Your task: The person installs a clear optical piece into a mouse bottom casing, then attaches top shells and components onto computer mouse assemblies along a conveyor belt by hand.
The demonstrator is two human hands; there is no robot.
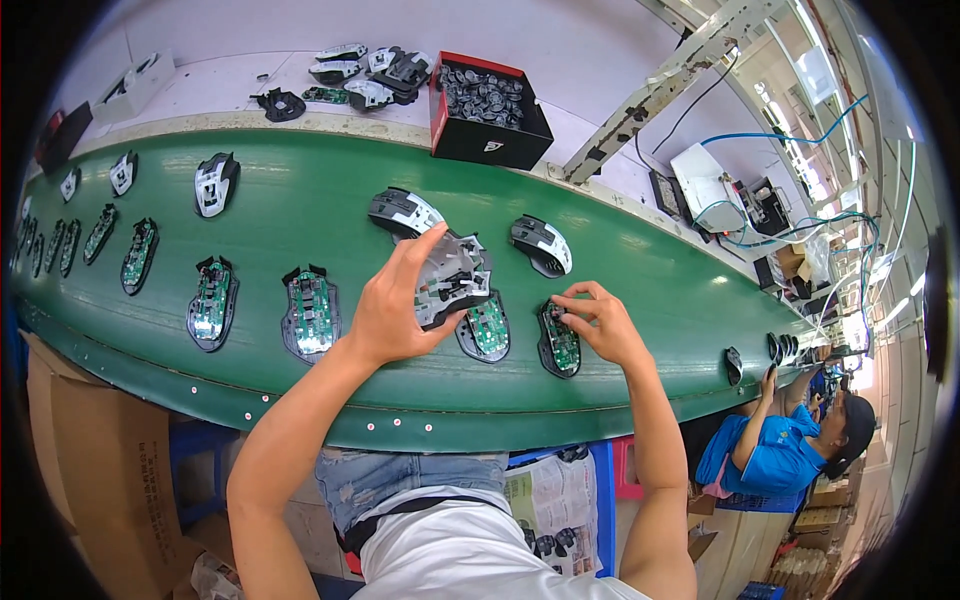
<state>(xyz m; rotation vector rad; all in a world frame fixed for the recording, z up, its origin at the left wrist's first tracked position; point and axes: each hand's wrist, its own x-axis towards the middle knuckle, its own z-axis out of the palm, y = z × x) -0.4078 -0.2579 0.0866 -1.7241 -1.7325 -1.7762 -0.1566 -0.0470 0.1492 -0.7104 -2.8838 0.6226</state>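
My left hand (392,308) holds a black and white mouse top shell (452,278), underside up, over the green conveyor belt (300,215). Just below it lies a mouse base with a green circuit board (487,330). My right hand (597,320) pinches at the top of another mouse base with a green board (559,342) lying on the belt. Two more top shells (402,212) (542,244) rest on the belt behind my hands.
Several more mouse bases with boards (310,314) and shells (215,184) lie along the belt to the left. A black and red box of small parts (488,110) stands on the white bench behind. A person in blue (775,450) works at the right. Cardboard boxes (100,470) stand below.
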